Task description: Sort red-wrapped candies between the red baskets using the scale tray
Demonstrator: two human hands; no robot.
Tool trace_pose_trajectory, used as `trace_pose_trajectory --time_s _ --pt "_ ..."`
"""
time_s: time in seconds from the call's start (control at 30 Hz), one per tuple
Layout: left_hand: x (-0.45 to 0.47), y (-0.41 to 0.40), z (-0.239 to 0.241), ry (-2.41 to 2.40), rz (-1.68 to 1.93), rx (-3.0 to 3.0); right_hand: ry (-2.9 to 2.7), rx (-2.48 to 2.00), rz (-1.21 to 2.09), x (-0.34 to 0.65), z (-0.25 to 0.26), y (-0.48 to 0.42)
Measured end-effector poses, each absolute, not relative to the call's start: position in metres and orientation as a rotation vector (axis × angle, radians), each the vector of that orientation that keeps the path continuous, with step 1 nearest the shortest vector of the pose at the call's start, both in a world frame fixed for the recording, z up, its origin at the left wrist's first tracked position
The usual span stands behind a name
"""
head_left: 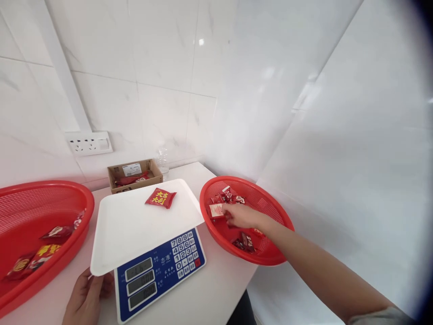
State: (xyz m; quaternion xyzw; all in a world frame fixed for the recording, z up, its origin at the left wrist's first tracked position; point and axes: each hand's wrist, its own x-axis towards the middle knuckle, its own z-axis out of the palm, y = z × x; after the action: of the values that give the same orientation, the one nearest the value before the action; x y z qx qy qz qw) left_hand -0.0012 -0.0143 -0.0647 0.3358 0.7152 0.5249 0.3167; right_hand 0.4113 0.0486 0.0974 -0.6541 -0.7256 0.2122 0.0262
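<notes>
My left hand [84,295] is closed at the near left corner of the white tray [125,225] on a digital weighing scale [160,275], thumb at the rim and fingers partly hidden beneath. One red packet [161,198] with yellow characters lies on the tray. My right hand [238,215] reaches into the red mesh basket [270,212] on the right. Its fingers are curled at the edge of a pale pink and red packet [216,210], slightly blurred. Other small red packets [245,243] lie around it in this basket.
At the left stands another red basket [43,187] with several packets [45,255]. Behind the scale are a cardboard box [135,176] holding red packets and a clear plastic bottle [163,160]. Tiled walls with a socket panel [89,143] border the white table [216,280].
</notes>
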Motion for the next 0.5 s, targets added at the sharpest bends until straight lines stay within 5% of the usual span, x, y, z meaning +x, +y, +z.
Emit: trace_pose_trajectory --time_s 0.2,0.5 --pt "0.008 -0.024 -0.041 1.73 1.311 0.874 -2.199 -1.761 0.55 0.37 0.14 0.059" --pt "0.014 -0.028 -0.031 1.638 1.398 0.893 -2.254 -1.551 0.577 0.279 0.117 0.089"
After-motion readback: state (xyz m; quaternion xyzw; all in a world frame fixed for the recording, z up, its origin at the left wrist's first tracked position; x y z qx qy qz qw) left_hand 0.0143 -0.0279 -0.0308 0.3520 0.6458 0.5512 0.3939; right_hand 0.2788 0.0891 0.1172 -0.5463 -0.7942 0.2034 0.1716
